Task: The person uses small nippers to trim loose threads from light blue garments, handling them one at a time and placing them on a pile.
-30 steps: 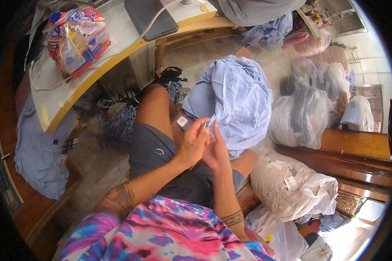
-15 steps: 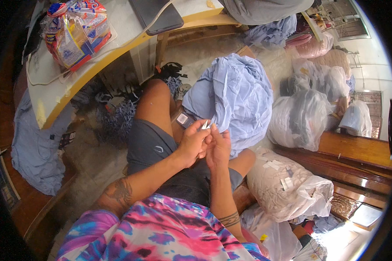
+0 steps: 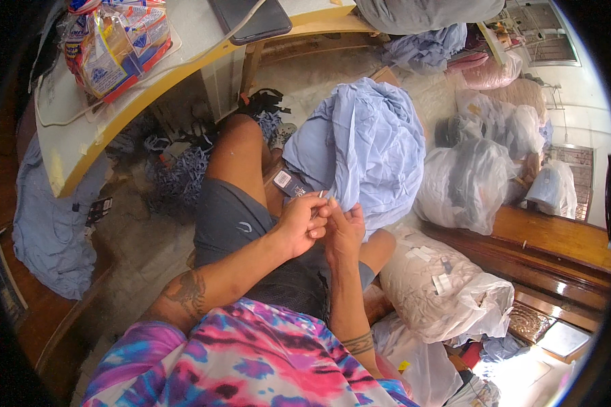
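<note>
A large bundle of light blue fabric (image 3: 380,149) rests in front of me, between my knees. My left hand (image 3: 301,224) is closed around small metal thread snips (image 3: 322,194); only a bit of the blades shows above the fingers. Close beside it, my right hand (image 3: 345,234) pinches the near edge of the blue fabric between thumb and fingers. The fingertips of both hands almost meet at that edge. A dark cardboard hang tag (image 3: 288,183) with a white label lies against the fabric, just beyond my left hand.
At the upper left, a white table (image 3: 68,149) with a yellow edge carries a plastic bread bag (image 3: 119,51), a dark phone (image 3: 254,20) and a cable. Blue fabric strips (image 3: 187,173) lie beneath it. Filled plastic bags (image 3: 465,183) stand at right beside a wooden bench (image 3: 557,237).
The snips' blades, pointing up and apart before, are now mostly hidden by my left fingers. The left hand has tipped toward the fabric edge. My right hand has shifted slightly.
</note>
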{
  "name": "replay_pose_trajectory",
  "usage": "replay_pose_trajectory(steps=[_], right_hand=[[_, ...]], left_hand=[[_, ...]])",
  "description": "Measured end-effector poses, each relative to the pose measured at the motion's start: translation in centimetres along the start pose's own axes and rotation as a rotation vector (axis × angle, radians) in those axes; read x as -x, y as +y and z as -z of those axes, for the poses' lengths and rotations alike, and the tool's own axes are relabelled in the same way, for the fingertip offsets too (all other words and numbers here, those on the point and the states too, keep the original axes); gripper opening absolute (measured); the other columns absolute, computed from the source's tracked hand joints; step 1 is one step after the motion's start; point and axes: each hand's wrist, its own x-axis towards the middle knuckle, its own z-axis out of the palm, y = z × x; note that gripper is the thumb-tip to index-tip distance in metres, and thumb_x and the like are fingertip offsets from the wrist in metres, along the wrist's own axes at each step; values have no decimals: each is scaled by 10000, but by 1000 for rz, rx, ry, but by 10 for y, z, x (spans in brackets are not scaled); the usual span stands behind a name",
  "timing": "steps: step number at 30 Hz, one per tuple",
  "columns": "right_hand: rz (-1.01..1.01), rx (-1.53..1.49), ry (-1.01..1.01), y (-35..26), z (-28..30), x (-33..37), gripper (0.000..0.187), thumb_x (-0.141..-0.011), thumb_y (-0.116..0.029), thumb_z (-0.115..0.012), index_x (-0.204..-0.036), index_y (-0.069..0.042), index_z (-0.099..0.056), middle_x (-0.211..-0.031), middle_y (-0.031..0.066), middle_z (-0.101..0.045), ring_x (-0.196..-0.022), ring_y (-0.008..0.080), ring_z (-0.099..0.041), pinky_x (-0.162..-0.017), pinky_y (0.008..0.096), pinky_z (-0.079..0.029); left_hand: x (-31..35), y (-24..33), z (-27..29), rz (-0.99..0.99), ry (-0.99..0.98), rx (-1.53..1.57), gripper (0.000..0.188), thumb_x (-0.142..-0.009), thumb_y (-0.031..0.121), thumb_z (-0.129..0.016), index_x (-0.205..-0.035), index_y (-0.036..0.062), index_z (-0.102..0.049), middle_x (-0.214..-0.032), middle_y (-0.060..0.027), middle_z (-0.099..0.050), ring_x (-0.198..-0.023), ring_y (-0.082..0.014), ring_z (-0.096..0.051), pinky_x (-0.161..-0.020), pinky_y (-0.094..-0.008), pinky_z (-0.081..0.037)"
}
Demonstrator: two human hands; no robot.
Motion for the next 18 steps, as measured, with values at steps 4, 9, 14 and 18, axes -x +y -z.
replay_pose_trajectory(steps=[4,9,14,18], right_hand=[[67,101,30,-6,-1,9,313,-914,-37,-766,-1150,-28,-561,-1055,96,-709,-904,148,-679,-785,277,-549],[22,-22,24,-10,4,18,287,-926,-5,-737,-1156,-37,-567,-1050,72,-698,-898,130,-665,-787,256,-539],[-58,-167,31,-9,9,26,252,-948,-1,-693,-1157,-60,-566,-1013,42,-673,-818,118,-613,-715,249,-490],[-157,-291,24,-13,40,37,203,-965,-52,-670,-1138,-66,-566,-980,19,-643,-790,148,-577,-716,300,-481]], left_hand=[[-12,6,8,-25,52,24,71,-1013,145,-527,-946,124,-522,-726,16,-544,-411,-42,-355,-361,-216,-301],[-19,14,5,-19,-15,48,103,-1000,121,-511,-901,126,-484,-732,-15,-547,-448,-71,-368,-390,-255,-302],[-12,12,-3,-79,34,16,65,-1002,140,-506,-1033,106,-552,-722,3,-516,-454,-71,-364,-392,-253,-298],[-8,53,2,-372,80,-114,209,-1014,186,-535,-1200,103,-583,-715,29,-500,-440,-56,-345,-376,-234,-293]])
